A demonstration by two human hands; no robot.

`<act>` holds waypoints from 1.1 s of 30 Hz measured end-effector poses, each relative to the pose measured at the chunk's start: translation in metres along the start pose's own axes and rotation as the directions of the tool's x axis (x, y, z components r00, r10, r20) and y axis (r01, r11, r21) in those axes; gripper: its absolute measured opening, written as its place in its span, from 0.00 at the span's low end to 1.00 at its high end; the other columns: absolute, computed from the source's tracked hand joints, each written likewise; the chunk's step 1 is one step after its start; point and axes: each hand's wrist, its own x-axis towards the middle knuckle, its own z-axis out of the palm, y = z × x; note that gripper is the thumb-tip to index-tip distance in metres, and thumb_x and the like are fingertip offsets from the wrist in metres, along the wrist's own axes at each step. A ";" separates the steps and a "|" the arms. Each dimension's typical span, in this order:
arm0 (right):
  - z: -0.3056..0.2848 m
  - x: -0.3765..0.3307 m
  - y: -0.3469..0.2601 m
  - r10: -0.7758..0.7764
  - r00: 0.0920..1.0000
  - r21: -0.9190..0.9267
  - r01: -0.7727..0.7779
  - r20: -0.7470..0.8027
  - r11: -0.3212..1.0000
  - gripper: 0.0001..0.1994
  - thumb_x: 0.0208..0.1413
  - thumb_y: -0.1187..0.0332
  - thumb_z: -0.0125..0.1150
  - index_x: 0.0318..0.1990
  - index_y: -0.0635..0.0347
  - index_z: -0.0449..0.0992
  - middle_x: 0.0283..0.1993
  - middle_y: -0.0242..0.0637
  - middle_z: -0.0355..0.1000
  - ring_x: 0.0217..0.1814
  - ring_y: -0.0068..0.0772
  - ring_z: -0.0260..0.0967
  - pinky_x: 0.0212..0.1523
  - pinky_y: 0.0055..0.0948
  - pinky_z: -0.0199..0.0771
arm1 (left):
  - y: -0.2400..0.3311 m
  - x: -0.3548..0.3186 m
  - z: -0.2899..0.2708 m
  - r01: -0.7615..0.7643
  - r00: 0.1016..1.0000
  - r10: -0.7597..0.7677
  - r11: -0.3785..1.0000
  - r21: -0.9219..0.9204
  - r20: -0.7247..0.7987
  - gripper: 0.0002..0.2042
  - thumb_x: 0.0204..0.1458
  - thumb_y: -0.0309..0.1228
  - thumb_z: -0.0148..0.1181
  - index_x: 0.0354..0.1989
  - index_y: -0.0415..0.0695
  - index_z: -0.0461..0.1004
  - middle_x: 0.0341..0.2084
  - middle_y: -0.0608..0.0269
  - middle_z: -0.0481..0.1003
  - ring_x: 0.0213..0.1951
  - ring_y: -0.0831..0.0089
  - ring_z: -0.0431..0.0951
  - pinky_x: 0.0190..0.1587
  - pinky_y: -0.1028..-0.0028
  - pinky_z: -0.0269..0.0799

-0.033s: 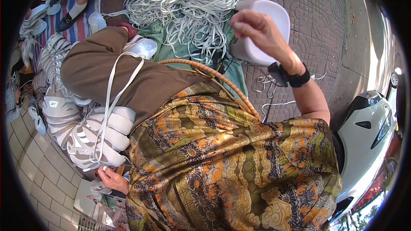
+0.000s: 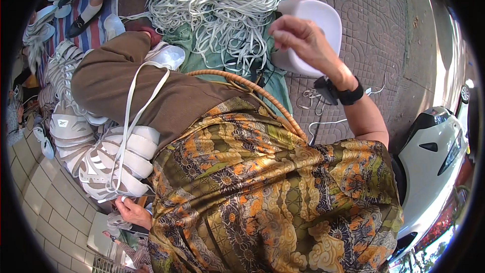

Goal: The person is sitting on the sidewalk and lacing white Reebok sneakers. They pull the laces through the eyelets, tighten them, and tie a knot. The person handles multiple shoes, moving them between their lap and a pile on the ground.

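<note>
At the lower left, my left hand point(image 2: 134, 213) is closed at the edge of a white and grey shoe point(image 2: 118, 169), with a small white band or strip at its fingertips. A white shoelace point(image 2: 132, 108) runs from that shoe up over my brown-trousered leg and loops back. My right hand point(image 2: 303, 40), with a black band and device on the wrist, is raised at the upper right in front of a pale stool. Its fingers are curled in; whether they hold something thin is hidden.
A heap of white laces point(image 2: 217, 5) lies on a green cloth point(image 2: 194, 60). Beside it stands a pale stool point(image 2: 323, 15). More nested shoes point(image 2: 68, 121) line the left. A rattan hoop point(image 2: 262, 93) curves at my waist. A white vehicle point(image 2: 434, 167) is at the right.
My right hand has shifted very slightly left and down. The left hand, shoe and lace look unmoved.
</note>
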 end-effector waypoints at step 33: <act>0.139 0.066 -0.041 -0.453 0.834 -0.168 0.519 0.317 0.838 0.07 0.55 0.69 0.57 0.40 0.61 0.74 0.29 0.48 0.74 0.32 0.52 0.73 0.34 0.44 0.70 | 0.026 -0.008 -0.014 -0.083 0.992 0.078 0.995 0.058 0.097 0.08 0.59 0.27 0.49 0.41 0.36 0.70 0.28 0.55 0.72 0.31 0.70 0.72 0.35 0.73 0.68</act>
